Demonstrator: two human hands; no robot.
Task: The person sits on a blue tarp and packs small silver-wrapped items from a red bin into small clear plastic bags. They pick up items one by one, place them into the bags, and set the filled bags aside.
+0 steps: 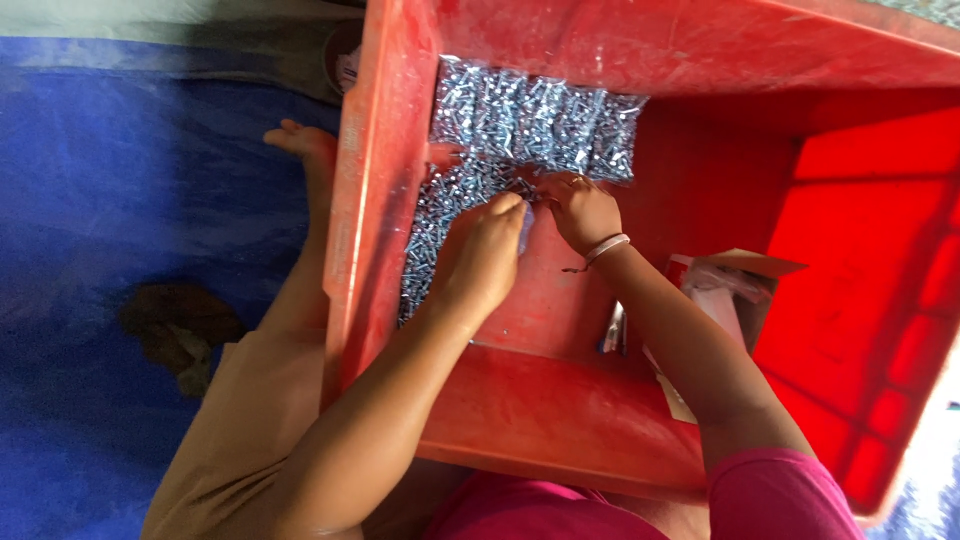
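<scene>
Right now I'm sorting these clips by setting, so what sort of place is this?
Probably a small workshop or home piecework spot, worked on the floor. A big red plastic crate holds heaps of small silvery screws, both hands sort them, and a blue tarp covers the ground beside the person's bare foot.

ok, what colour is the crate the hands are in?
Red: the crate is red plastic all over, seen best in the head view, with silvery screws piled inside.

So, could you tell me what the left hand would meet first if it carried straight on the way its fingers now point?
Most likely the left hand would meet the heap of silvery screws lying against the red crate's far wall, though depth is hard to judge here.
</scene>
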